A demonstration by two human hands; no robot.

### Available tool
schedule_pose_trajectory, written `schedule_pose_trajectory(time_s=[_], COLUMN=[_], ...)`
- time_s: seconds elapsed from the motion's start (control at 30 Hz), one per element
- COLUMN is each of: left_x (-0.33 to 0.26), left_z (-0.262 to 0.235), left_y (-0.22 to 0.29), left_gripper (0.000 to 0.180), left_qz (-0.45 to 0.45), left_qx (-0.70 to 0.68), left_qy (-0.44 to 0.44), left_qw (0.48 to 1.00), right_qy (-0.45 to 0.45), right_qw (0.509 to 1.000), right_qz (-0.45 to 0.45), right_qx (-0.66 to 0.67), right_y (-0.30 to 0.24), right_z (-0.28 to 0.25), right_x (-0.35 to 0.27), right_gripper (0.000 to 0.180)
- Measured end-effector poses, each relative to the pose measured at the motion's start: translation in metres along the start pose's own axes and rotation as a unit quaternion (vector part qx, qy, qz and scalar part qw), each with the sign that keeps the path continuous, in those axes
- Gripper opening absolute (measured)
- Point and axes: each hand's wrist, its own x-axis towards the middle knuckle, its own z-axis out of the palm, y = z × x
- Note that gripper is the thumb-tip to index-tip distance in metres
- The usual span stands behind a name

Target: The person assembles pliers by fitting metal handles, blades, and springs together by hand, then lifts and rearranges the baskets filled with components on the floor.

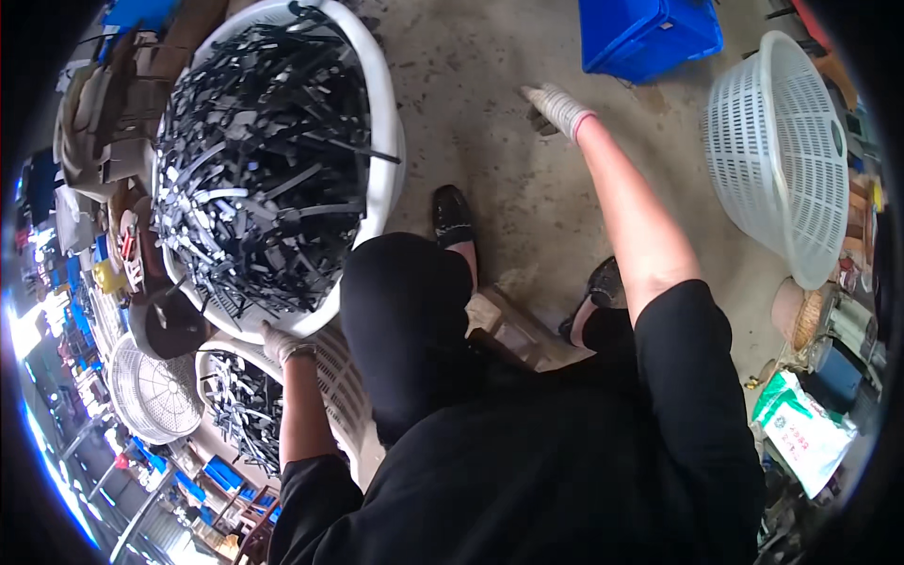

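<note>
Overhead, seated person in black; concrete floor w/ stains. Blue crate at 1 o'clock, white slotted basket tipped on its side at 2–3 o'clock, green-and-white bag at 4 o'clock. Clutter of boxes and cans along both rims, too bent to sort. Own knee and shoes sit centre, between the two arms.

R hand, knit glove, stretched out to 12–1 o'clock, down at floor level. Fingers curled round a small dark piece; what it is, can't tell. Grip looks narrow, closed on it.

L hand, gloved too, at 8 o'clock, resting on the rim where the big white tub meets a lower white basket. How far open: can't tell, fingers hidden by rim.

Tub at 10–11 o'clock, heaped w/ black plastic strips, tangled, some pale ones mixed in, several poking over the edge. Lower basket holds a thinner layer of the same strips.
</note>
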Motion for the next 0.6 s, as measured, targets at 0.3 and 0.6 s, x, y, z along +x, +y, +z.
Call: schedule_pose_trajectory(time_s=[0.3,0.6], left_x=[0.027,0.034], left_z=[-0.014,0.002], left_y=[-0.027,-0.034], left_gripper=[0.074,0.040], left_qz=[-0.009,0.117], left_qx=[-0.069,-0.071], left_qy=[-0.066,-0.058], left_qw=[0.995,0.989], right_qy=[-0.586,-0.511], right_qw=[0.724,0.804], right_qz=[0.206,0.114], right_qx=[-0.300,-0.282], right_y=[0.138,0.154], right_z=[0.106,0.111], right_x=[-0.138,-0.193], right_gripper=[0.049,0.046])
